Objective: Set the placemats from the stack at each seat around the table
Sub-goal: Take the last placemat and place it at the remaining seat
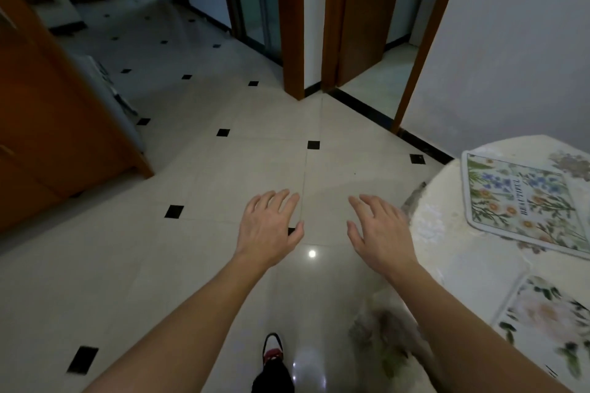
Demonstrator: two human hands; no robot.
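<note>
Head view: looks forward and down over both bare arms at a room, with a table's edge at the right.
Floor [223, 169]: pale glossy tiles with small black squares at the corners; it fills most of the picture, and a lamp's glare shows between the wrists.
Wall [526, 41]: plain and light, upper right, behind the table.
Cabinet [48, 121]: orange-brown wood, along the left edge.
Table [463, 265]: round-edged, under a white lacy cloth, cut off by the right border.
Door frame [292, 25]: brown wood, top centre, with open doorways to either side.
Far mat [523, 201]: a placemat with blue and orange flowers and some print, lying flat on the cloth near the table's far rim.
Near mat [549, 322]: a placemat with pale pink flowers and dark leaves, flat on the cloth closer to the person, partly out of frame, apart from the far mat.
Left hand [268, 226]: palm down over the floor, fingers straight and a little spread, holding nothing.
Right hand [380, 233]: palm down, fingers loose and spread, empty, just beside the table's edge and clear of both mats.
Shoe [273, 349]: black, white and red, on the floor at bottom centre.
</note>
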